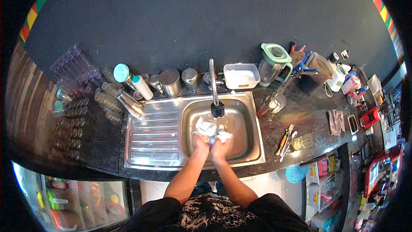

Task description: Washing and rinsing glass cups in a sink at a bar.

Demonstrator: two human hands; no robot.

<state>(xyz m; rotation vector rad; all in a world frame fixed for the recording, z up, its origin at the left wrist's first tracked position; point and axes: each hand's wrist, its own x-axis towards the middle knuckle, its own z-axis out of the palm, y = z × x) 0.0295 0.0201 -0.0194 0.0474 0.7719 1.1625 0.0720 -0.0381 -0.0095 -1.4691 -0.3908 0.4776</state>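
Observation:
Both of my hands are close together inside the stainless steel sink (pixel 239 154), under the black-tipped end of the flexible metal faucet (pixel 215 93). My left hand (pixel 201 140) and my right hand (pixel 223 143) hold between them a shiny, whitish wet thing (pixel 215 134); glare and the fingers hide what it is. Just beyond my fingers, another bright, pale item (pixel 205 125) shows in the basin. The ridged metal drainboard (pixel 154 138) lies to the left of the basin.
Behind the sink stand steel canisters (pixel 170 82), a white squeeze bottle (pixel 142 87) and a plastic tub (pixel 241 76). A metal tumbler (pixel 129 103) tilts by the drainboard. To the right are a blender jug (pixel 275 66), drinking glasses (pixel 276 103), a fork (pixel 287 137) and a folded cloth (pixel 336 122). Glassware (pixel 75 122) fills the left.

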